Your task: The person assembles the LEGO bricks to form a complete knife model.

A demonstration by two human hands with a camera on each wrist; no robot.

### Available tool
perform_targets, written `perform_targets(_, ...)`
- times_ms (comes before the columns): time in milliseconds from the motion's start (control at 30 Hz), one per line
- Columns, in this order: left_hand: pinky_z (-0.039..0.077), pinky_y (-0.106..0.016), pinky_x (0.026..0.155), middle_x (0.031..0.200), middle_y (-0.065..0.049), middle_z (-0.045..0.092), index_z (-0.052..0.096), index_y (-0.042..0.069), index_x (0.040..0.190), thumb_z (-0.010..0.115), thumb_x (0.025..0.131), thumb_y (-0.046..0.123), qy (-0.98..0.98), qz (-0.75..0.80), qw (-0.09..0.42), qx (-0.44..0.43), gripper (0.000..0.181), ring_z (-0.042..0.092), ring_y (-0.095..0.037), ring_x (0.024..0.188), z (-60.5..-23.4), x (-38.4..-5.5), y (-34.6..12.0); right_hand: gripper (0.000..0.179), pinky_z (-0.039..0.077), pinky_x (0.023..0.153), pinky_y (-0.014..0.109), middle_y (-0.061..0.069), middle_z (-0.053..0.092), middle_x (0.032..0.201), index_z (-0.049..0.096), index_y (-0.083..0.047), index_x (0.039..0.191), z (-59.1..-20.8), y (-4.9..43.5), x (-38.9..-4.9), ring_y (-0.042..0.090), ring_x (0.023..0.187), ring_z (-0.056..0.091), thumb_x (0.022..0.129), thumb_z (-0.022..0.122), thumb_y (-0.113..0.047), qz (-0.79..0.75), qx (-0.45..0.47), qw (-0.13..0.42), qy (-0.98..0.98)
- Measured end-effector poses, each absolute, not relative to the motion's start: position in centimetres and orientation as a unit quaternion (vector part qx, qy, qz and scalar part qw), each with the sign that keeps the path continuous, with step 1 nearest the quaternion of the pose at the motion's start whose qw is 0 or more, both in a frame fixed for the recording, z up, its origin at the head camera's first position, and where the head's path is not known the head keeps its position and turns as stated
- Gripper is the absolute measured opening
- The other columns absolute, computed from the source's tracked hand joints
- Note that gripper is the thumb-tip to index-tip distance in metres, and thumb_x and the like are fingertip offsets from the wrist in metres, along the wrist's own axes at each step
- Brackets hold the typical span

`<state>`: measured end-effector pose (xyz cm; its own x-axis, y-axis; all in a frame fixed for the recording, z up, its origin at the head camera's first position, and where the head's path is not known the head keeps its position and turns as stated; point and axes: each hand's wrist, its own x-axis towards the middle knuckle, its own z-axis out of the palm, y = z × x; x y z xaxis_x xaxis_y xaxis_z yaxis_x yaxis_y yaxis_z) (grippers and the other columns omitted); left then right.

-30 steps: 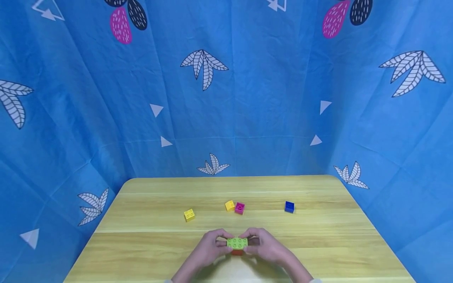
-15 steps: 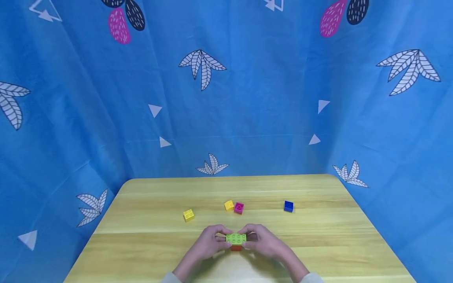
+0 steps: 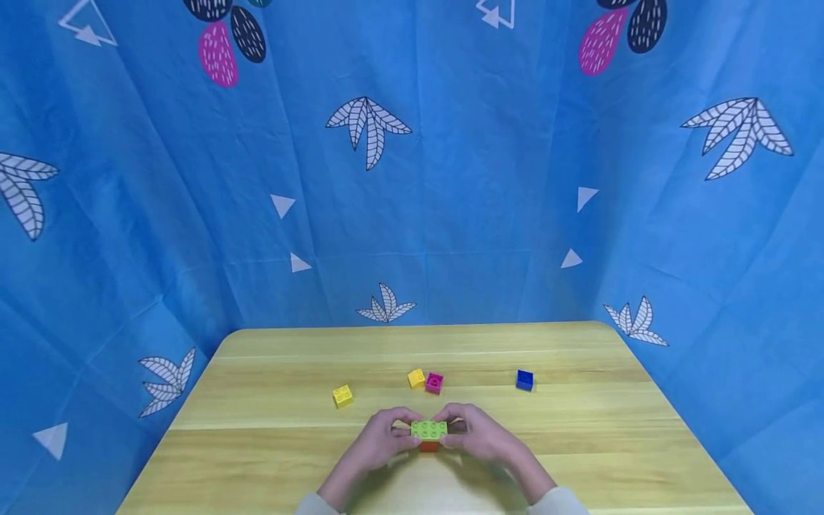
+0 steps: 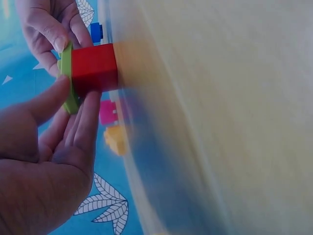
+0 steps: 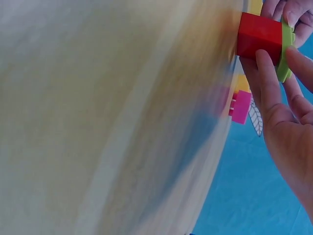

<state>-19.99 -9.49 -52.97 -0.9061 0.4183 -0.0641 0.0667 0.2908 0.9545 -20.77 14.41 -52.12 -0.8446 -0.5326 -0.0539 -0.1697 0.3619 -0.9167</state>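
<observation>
A lime-green eight-stud building brick [image 3: 428,429] sits on top of a red block [image 4: 95,67], studs up, overhanging it at both ends. My left hand [image 3: 381,442] pinches the green brick's left end between thumb and fingers. At the opposite end, my right hand [image 3: 478,438] grips the same brick in like manner. In both wrist views, fingers also lie along the sides of the red block [image 5: 259,35]. The red block's underside appears to meet the wooden table, close in front of the person.
Beyond the hands on the table [image 3: 257,458] lie a yellow brick [image 3: 342,396], another yellow brick [image 3: 416,378], a magenta brick [image 3: 434,383] beside it and a dark blue brick [image 3: 524,380] to the right. A patterned blue cloth [image 3: 450,214] hangs behind the table.
Both hands and the green-and-red stack have shifted slightly away from the person, across the table. Their hold on the green brick looks the same. The loose bricks stay put.
</observation>
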Motion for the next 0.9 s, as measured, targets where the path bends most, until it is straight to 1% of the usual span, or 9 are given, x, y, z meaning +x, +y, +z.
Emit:
perform_targets(33, 0.065, -0.034, 0.082, 0.125, -0.016, 0.067, 0.071, 0.008, 0.121, 0.075, 0.090, 0.003, 0.792, 0.570, 0.152, 0.156, 0.032, 0.074, -0.029, 0.103, -52.95, -20.06, -9.49, 0.027, 0.053, 0.106, 0.058, 0.013, 0.068, 0.127, 0.068, -0.008, 0.120, -52.13, 14.44, -20.85, 0.044, 0.123, 0.063, 0.093, 0.072, -0.006, -0.522, -0.216, 0.175, 0.807)
perform_targets(100, 0.065, -0.036, 0.084, 0.127, -0.018, 0.066, 0.071, 0.008, 0.123, 0.075, 0.090, 0.003, 0.795, 0.564, 0.152, 0.166, 0.034, 0.074, -0.032, 0.105, -52.91, -20.21, -9.50, 0.027, 0.053, 0.106, 0.058, 0.014, 0.068, 0.128, 0.068, -0.008, 0.121, -52.14, 14.51, -20.94, 0.044, 0.124, 0.063, 0.094, 0.072, -0.006, -0.524, -0.213, 0.178, 0.805)
perform_targets(267, 0.065, -0.038, 0.087, 0.133, -0.019, 0.065, 0.070, 0.009, 0.125, 0.075, 0.091, 0.004, 0.802, 0.551, 0.152, 0.172, 0.034, 0.072, -0.036, 0.109, -52.95, -20.49, -9.34, 0.028, 0.051, 0.108, 0.062, 0.015, 0.067, 0.130, 0.067, -0.008, 0.122, -52.17, 14.76, -20.96, 0.046, 0.125, 0.062, 0.094, 0.071, -0.007, -0.525, -0.207, 0.177, 0.807)
perform_targets(467, 0.065, -0.040, 0.084, 0.125, -0.017, 0.066, 0.071, 0.009, 0.124, 0.074, 0.092, 0.005, 0.807, 0.544, 0.152, 0.170, 0.033, 0.073, -0.035, 0.106, -52.81, -20.58, -9.39, 0.029, 0.052, 0.107, 0.061, 0.016, 0.067, 0.130, 0.067, -0.008, 0.123, -52.33, 14.75, -21.05, 0.046, 0.124, 0.062, 0.094, 0.071, -0.007, -0.530, -0.208, 0.177, 0.803)
perform_targets(667, 0.065, -0.037, 0.081, 0.124, -0.015, 0.066, 0.071, 0.011, 0.123, 0.075, 0.092, 0.007, 0.809, 0.543, 0.154, 0.164, 0.032, 0.074, -0.030, 0.103, -52.99, -20.69, -9.44, 0.029, 0.054, 0.106, 0.059, 0.016, 0.067, 0.130, 0.066, -0.007, 0.123, -52.63, 14.77, -21.14, 0.045, 0.124, 0.063, 0.094, 0.071, -0.007, -0.537, -0.209, 0.178, 0.798)
perform_targets(800, 0.065, -0.036, 0.079, 0.125, -0.016, 0.065, 0.070, 0.009, 0.124, 0.073, 0.092, 0.006, 0.802, 0.552, 0.155, 0.166, 0.032, 0.074, -0.031, 0.104, -53.04, -20.79, -9.40, 0.028, 0.055, 0.105, 0.057, 0.016, 0.067, 0.129, 0.066, -0.007, 0.123, -52.63, 14.78, -21.23, 0.045, 0.123, 0.063, 0.095, 0.071, -0.007, -0.537, -0.209, 0.176, 0.798)
perform_targets(900, 0.065, -0.035, 0.081, 0.125, -0.015, 0.065, 0.070, 0.007, 0.125, 0.073, 0.093, 0.005, 0.799, 0.557, 0.156, 0.164, 0.032, 0.073, -0.032, 0.106, -53.01, -20.77, -9.40, 0.028, 0.055, 0.105, 0.057, 0.016, 0.066, 0.130, 0.066, -0.007, 0.123, -52.61, 14.75, -21.27, 0.045, 0.124, 0.063, 0.095, 0.071, -0.008, -0.536, -0.210, 0.176, 0.799)
